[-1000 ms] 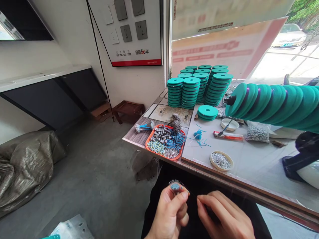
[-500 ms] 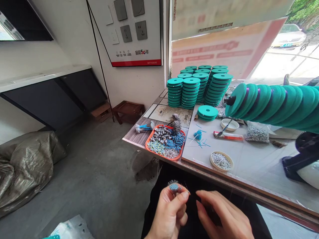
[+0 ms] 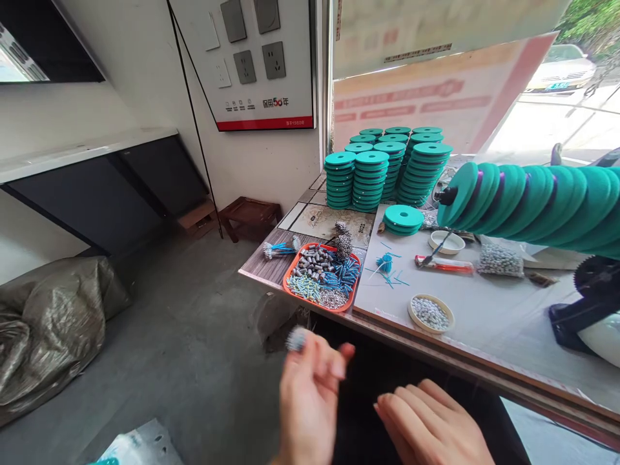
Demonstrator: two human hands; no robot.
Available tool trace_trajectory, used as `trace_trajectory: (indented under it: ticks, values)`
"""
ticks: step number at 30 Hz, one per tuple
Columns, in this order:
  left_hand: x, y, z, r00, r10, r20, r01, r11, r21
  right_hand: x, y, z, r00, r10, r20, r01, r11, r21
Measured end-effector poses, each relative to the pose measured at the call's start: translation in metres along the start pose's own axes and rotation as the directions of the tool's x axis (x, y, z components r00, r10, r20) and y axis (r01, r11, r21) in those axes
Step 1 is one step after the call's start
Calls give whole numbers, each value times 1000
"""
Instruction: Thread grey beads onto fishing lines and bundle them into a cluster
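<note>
My left hand (image 3: 312, 381) is closed, slightly smeared by motion, over the lap in front of the table edge. Out of its curled fingers sticks a small bundle of thin pieces with blue-grey tips (image 3: 296, 339); the rest of the bundle is hidden in the grip. To its right, and apart from it, my right hand (image 3: 433, 420) has its fingers curled and pressed together, back of the hand upward. Whatever it may hold is hidden. Ahead of the hands, an orange tray (image 3: 352, 302) holds grey cylinders, blue ribbed pieces, pale green-blue pieces and tiny silvery bits.
A round dish of white beads (image 3: 429, 313) stands near the table edge. Behind are stacks of green discs (image 3: 371, 184); at right, a rod of green discs (image 3: 533, 203). A bundle of blue sticks (image 3: 281, 249) lies left of the tray. A red-and-white packet (image 3: 448, 265) lies on the board.
My left hand has moved left and turned, carrying the bundle with it. My right hand has dropped slightly and its fingers have curled in; the hands are farther apart.
</note>
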State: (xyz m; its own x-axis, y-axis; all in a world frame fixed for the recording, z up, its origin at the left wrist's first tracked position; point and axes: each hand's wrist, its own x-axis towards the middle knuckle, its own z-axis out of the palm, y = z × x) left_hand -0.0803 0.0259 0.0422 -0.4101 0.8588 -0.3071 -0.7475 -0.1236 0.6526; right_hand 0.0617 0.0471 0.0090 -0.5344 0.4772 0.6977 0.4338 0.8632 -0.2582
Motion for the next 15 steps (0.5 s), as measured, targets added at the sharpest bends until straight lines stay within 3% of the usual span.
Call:
trace_trajectory:
  ticks: [2,4,7,15]
  values:
    - [4,5,-1,997,62,-54,-61,998,11,-3,0,-1,997,59,-40,-56,997,56]
    - [4,0,-5,994,-105,-15,106,989,103,-6,2,-1,988,141,-65,-132,984,118]
    - [0,-15,-10,944,-328,32,315,927,204,-9,5,0,976,200,-89,-190,975,117]
    - [-2,-20,-15,926,-378,10,365,900,238,-10,5,-1,977,212,-31,-207,970,124]
